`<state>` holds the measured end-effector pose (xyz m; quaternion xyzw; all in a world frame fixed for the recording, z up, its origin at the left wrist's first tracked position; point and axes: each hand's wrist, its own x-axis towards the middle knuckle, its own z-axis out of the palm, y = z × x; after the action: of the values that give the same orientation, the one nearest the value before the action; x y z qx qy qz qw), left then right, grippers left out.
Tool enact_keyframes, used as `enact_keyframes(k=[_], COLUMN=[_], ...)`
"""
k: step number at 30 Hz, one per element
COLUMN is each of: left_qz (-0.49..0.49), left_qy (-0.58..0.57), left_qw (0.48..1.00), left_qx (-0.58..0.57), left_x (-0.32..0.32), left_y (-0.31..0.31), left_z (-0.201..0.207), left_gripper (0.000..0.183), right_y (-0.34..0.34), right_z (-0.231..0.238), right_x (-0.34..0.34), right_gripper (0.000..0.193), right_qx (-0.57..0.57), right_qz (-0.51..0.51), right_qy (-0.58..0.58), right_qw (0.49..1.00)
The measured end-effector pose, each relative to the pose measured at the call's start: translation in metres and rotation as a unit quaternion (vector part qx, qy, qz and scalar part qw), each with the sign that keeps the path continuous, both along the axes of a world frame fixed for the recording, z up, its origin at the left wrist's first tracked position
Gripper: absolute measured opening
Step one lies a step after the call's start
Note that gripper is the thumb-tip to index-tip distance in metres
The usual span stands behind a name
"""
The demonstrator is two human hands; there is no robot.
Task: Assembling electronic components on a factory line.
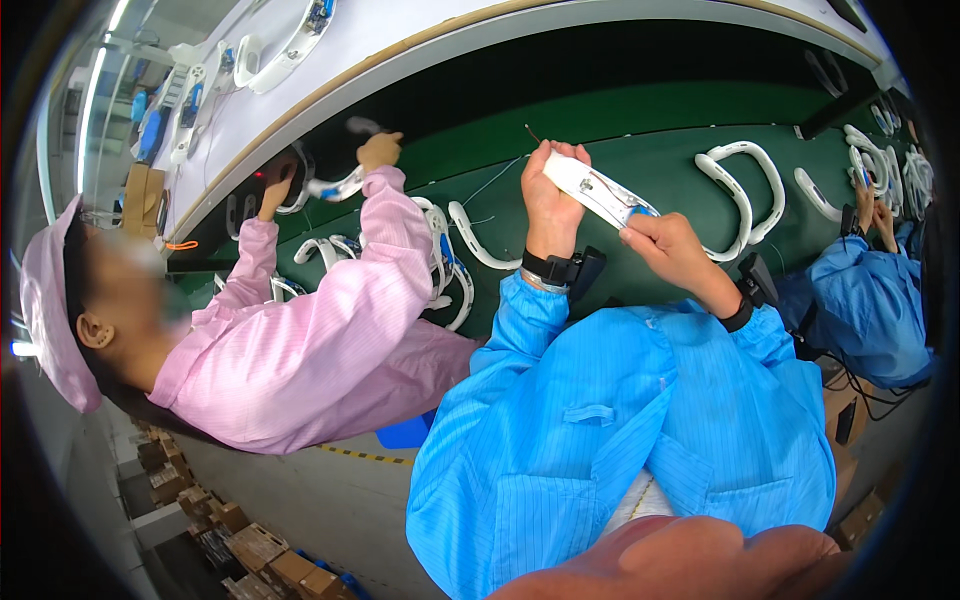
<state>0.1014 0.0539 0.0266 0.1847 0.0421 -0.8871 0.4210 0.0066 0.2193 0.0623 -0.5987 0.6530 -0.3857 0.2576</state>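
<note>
A white curved plastic housing [592, 192], with thin wires and a small blue part in its open face, is held in front of me above the green bench. My left hand [553, 205] is closed round its upper left end, palm turned up. At the lower right end, by the blue part, my right hand [670, 245] grips it between thumb and fingers. A thin dark wire end pokes out above my left fingers. Just beyond my right hand, a white U-shaped housing [770, 190] rests on the bench.
A co-worker in pink [320, 320] handles similar white pieces at left; another in blue [870, 305] works at far right. More white housings [888, 170] lie in a pile there. A raised white shelf [440, 45] overhangs the green bench [640, 150]. Cardboard boxes [255, 545] stand on the floor.
</note>
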Motion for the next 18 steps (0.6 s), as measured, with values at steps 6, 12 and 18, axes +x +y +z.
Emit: enact_keyframes(k=[6,12,18], left_qz=[0.017,0.029,0.032], left_qy=[-0.004,-0.009,-0.016], left_qw=[1.0,0.999,0.999], left_qx=[-0.008,-0.017,-0.027], left_x=[0.002,-0.003,-0.016], left_y=[-0.002,0.004,0.005], left_z=[-0.002,0.0,0.0], left_gripper=[0.014,0.015,0.015], right_y=[-0.004,-0.002,-0.002], right_z=[0.001,-0.003,-0.004], right_x=[-0.003,-0.017,-0.036], right_gripper=[0.022,0.023,0.022], right_qx=[0.005,0.009,0.013], right_qz=[0.024,0.055,0.041], right_qy=[0.013,0.022,0.013], right_qw=[1.0,0.998,0.999])
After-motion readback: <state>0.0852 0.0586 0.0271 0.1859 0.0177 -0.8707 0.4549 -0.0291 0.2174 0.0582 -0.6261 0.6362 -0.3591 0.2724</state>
